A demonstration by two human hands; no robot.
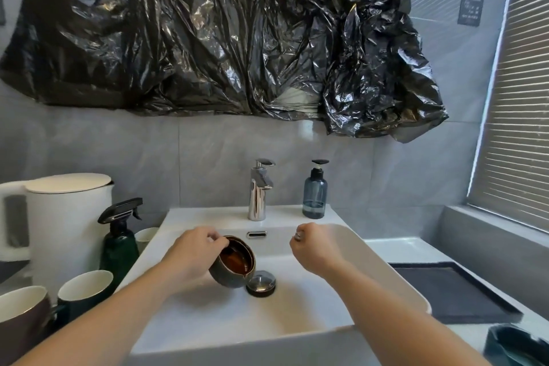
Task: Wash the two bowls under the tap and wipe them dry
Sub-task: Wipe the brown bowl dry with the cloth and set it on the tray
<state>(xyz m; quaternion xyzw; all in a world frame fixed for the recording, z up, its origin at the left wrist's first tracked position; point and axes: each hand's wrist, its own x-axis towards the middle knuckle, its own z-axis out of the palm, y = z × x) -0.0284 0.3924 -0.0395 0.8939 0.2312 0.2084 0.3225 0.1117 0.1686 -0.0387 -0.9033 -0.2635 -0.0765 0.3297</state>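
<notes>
A white rectangular sink [371, 249] sits in a pale desk [395, 246] against a grey tiled wall [148, 151]; crumpled black plastic sheeting [208, 33] covers the wall above it; a slatted blind [517, 128] fills the window on the right; a chrome tap [259, 190] stands at the back of the sink with a blue-grey pump bottle [315, 193] just beside it on the right; the round drain plug [261, 282] lies in the basin floor. On the left of the desk stand a white kettle [65, 217], a dark green spray bottle [120, 238] and several mugs [84, 288]; on the right lies a dark mat [451, 291], and a dark teal dish [517, 345] shows at the lower right corner.

The left hand [190, 255] has its grip curled round a small dark bowl [234, 264], fingers over the rim, holding it tilted inside the basin just left of the drain plug, its glossy brown inside facing the tap; the right hand [312, 249] hovers over the right part of the basin, apart from the bowl, its grip closed into a loose fist with nothing in it; a ring shows on one finger.

A small dark sign [471, 10] hangs on the wall by the window; its writing is too small to read.
</notes>
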